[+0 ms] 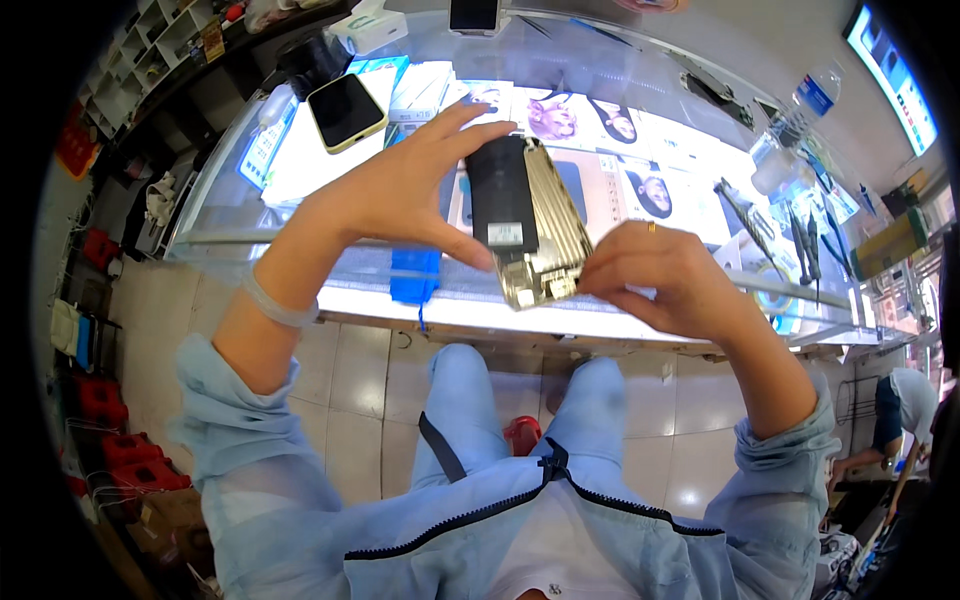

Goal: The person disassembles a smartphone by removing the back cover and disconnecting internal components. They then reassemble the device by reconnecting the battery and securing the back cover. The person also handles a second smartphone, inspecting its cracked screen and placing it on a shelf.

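A black phone battery (503,195) with a white label near its lower end lies slanted over a gold-coloured metal phone frame (556,205), partly covering it. My left hand (405,190) spans the battery's length, thumb at the lower end and index finger at the upper, gripping it by its ends. With closed fingers, my right hand (665,275) pinches the frame at its lower right corner. Small metal parts show at the frame's lower end. Both pieces are held above the near edge of the lit glass counter (350,262).
A phone (347,112) with a dark screen lies at the back left. Tweezers (748,225), pliers (838,240) and a clear plastic bottle (815,95) are on the right. A blue item (414,275) is under my left wrist. A person (900,410) bends at the far right.
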Action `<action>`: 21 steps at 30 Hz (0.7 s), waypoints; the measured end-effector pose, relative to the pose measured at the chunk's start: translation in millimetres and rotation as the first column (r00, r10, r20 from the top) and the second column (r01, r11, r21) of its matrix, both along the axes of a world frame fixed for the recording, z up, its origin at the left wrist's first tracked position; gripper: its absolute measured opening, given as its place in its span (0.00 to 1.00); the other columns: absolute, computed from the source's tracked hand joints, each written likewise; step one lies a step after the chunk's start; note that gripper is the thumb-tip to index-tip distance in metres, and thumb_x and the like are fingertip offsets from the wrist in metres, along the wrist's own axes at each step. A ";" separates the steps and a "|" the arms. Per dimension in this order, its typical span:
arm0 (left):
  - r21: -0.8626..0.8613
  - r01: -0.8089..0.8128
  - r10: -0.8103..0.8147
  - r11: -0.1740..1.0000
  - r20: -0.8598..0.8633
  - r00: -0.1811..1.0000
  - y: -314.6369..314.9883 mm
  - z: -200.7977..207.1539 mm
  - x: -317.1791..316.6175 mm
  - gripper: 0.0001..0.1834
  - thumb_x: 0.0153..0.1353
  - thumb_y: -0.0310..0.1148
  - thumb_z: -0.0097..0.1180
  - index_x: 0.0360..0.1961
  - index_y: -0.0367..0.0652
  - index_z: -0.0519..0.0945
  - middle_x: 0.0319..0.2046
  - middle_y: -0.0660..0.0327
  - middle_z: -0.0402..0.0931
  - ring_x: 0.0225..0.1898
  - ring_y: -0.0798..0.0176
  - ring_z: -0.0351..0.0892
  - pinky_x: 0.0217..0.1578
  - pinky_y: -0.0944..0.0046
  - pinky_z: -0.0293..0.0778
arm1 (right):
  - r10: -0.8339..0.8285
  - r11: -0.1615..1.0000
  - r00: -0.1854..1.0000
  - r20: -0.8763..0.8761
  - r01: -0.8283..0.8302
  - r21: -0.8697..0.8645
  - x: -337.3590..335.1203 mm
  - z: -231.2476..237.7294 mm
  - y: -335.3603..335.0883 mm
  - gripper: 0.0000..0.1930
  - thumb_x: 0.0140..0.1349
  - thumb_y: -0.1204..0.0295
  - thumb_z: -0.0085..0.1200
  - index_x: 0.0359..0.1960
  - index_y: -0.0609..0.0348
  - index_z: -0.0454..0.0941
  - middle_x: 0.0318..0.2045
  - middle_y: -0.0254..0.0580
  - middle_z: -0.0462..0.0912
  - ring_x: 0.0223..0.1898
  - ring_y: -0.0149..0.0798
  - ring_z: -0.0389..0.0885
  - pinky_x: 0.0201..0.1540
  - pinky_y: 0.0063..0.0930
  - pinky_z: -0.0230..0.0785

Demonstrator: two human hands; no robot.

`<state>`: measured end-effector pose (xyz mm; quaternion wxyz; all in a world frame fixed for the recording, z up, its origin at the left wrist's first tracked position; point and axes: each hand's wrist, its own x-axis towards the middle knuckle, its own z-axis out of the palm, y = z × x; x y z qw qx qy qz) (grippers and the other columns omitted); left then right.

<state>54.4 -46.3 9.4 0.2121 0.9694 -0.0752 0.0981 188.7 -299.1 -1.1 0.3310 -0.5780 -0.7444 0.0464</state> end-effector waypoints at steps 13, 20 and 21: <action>0.098 0.044 -0.056 0.994 0.128 0.990 -3.1 1.8 41.5 0.58 0.28 0.47 0.73 0.62 0.38 0.59 0.57 0.46 0.63 0.56 0.43 0.64 0.57 0.52 0.60 | -0.033 0.999 0.998 0.055 0.033 0.007 41.6 11.6 63.7 0.27 0.40 0.65 0.69 0.44 0.59 0.76 0.47 0.48 0.74 0.45 0.47 0.76 0.45 0.34 0.71; 0.052 0.032 -0.043 0.998 0.237 0.970 -3.5 1.6 39.0 0.52 0.29 0.42 0.75 0.59 0.38 0.65 0.55 0.48 0.67 0.53 0.47 0.68 0.53 0.56 0.65 | -0.061 0.998 0.996 0.072 0.060 0.013 40.0 -2.0 67.6 0.28 0.42 0.64 0.69 0.46 0.61 0.75 0.53 0.54 0.71 0.53 0.52 0.72 0.51 0.37 0.70; 0.014 0.069 -0.071 0.997 0.280 0.957 1.1 -0.3 39.0 0.50 0.29 0.41 0.75 0.58 0.38 0.67 0.54 0.49 0.69 0.52 0.48 0.69 0.53 0.57 0.66 | -0.059 0.998 0.995 0.076 0.059 0.003 40.1 -2.7 68.0 0.28 0.42 0.65 0.69 0.46 0.61 0.75 0.53 0.54 0.71 0.54 0.52 0.72 0.51 0.38 0.70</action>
